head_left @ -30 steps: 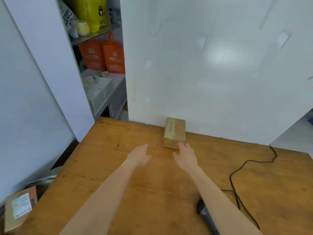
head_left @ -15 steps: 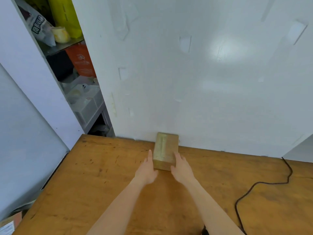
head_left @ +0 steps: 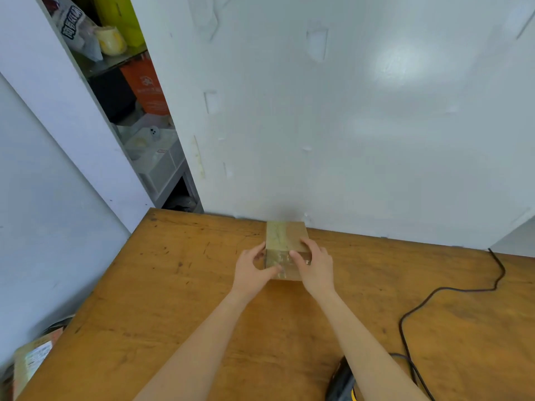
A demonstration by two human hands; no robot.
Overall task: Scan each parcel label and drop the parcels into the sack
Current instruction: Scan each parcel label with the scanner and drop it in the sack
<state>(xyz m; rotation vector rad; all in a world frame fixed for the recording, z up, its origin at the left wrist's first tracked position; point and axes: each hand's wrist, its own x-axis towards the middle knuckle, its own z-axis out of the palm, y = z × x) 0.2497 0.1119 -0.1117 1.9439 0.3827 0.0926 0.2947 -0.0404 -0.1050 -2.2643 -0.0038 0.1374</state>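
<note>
A small brown taped parcel sits on the wooden table against the white wall. My left hand grips its left side and near face. My right hand grips its right side, fingers over the top edge. No label shows on the visible faces. A black barcode scanner lies at the table's near edge beside my right forearm, partly hidden by it. Its black cable runs across the table to the right. Another parcel with a white label lies low at the left, beyond the table's edge.
The white wall stands right behind the parcel. A shelf unit with bags and plastic boxes fills the gap at the upper left. A grey panel borders the table's left side.
Both hands reached forward from the table's middle and closed on the parcel's sides. The view shifted forward and up toward the wall.
</note>
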